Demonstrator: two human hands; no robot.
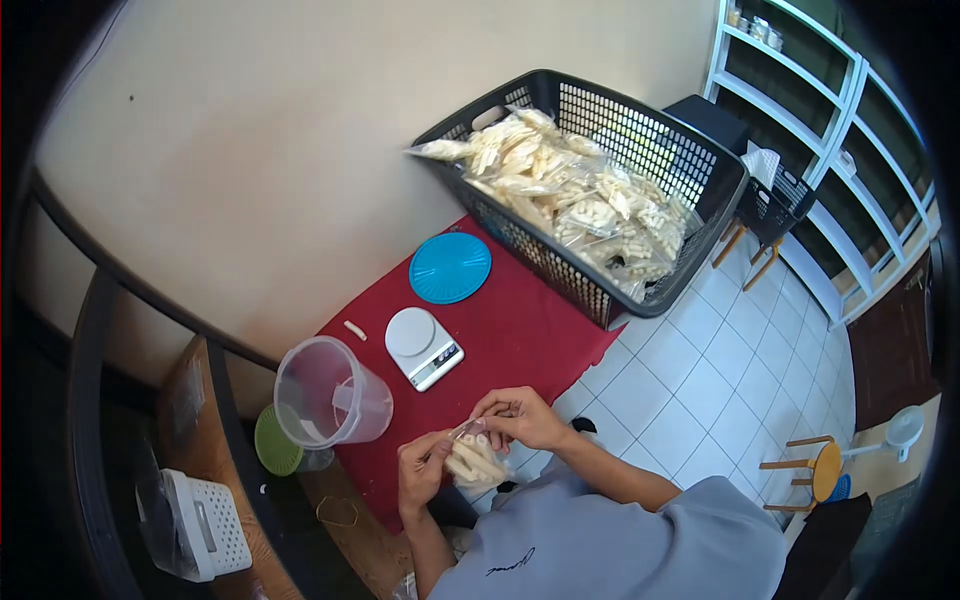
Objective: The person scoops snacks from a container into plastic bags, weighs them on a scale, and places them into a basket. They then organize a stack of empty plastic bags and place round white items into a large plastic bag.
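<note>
A small clear plastic bag of pale stick-shaped snacks is held in front of my body, at the front edge of the red-covered table. My left hand pinches the left side of the bag near its mouth. At the top of the bag, the fingers of my right hand are closed on the plastic. A white kitchen scale stands just beyond my hands, its round platform bare. To the left is a translucent plastic tub. One loose pale stick lies near the scale.
A large black basket full of filled plastic bags sits at the table's far right end. A blue lid lies on the red cloth. A white perforated box and green lid are left; a stool stands right.
</note>
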